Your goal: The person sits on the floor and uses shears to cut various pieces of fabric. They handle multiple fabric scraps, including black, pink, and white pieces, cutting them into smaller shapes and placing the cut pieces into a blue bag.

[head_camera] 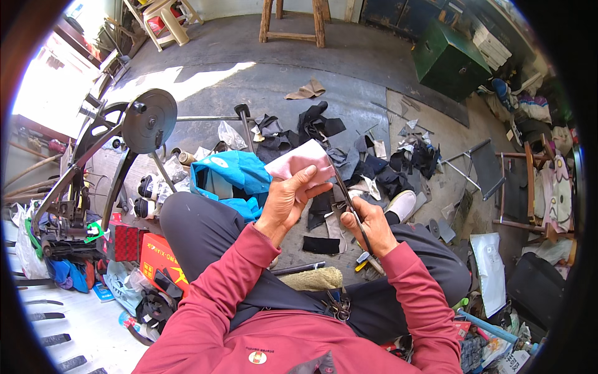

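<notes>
Between the thumb and fingers of my left hand (288, 201) is a folded piece of pink fabric (301, 159), raised above my lap. My right hand (372, 223) grips long dark metal scissors (345, 189), whose blades meet the fabric's right edge. From this angle I cannot tell how far the blades are parted. Beneath both hands, dark cloth scraps (322, 124) litter the floor. A black strip of fabric (321, 245) lies below the scissors, and a rolled yellowish cloth (313, 279) rests between my legs.
To the left stands a hand-cranked sewing machine with a large wheel (149, 120). A blue bag (229, 175) sits beside my left knee, near a red box (161, 259). A folding stool (483, 168) is at right; a green metal box (448, 61) and wooden stool (294, 35) stand farther back.
</notes>
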`<action>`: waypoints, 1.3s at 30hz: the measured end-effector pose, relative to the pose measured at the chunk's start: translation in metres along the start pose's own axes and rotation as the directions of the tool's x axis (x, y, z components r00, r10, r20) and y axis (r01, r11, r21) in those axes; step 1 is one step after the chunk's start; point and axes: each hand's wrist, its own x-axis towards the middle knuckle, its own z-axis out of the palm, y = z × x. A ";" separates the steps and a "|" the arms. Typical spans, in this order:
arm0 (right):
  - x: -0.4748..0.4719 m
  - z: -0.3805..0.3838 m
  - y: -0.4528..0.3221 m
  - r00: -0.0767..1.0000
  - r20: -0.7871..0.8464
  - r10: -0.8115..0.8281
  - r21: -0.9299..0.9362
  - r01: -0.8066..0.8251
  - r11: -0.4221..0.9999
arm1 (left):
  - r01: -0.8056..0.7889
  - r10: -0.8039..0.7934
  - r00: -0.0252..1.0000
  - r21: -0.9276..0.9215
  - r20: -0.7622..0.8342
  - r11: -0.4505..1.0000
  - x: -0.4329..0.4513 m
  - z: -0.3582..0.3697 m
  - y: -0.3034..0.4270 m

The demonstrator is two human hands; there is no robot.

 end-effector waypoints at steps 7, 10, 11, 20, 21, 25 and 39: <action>0.000 0.000 -0.002 1.000 0.000 0.019 -0.002 -0.019 1.000 | 0.003 -0.003 1.000 -0.007 -0.005 1.000 0.000 0.000 -0.001; -0.001 0.001 -0.002 0.999 0.003 0.035 0.042 -0.035 0.998 | -0.002 0.003 1.000 -0.007 0.013 1.000 0.000 0.000 0.000; -0.001 0.001 -0.002 0.999 0.005 0.040 0.062 -0.041 0.997 | 0.003 -0.003 1.000 -0.005 0.003 1.000 0.000 0.000 0.000; 0.002 -0.005 -0.001 0.983 -0.127 0.131 0.534 -0.043 0.844 | -0.005 0.005 1.000 0.000 0.005 1.000 -0.001 -0.006 0.000; 0.004 -0.010 0.001 0.968 -0.111 0.227 0.669 -0.096 0.737 | -0.005 0.005 1.000 0.005 0.007 1.000 0.000 -0.007 0.000; 0.021 -0.047 0.017 0.894 -0.273 0.354 0.851 0.053 0.522 | -0.005 0.005 1.000 0.011 0.007 1.000 -0.001 -0.008 0.000; 0.029 -0.057 0.015 0.887 -0.377 0.265 0.604 0.019 0.796 | 0.019 -0.020 1.000 0.074 0.023 0.997 -0.004 -0.009 0.006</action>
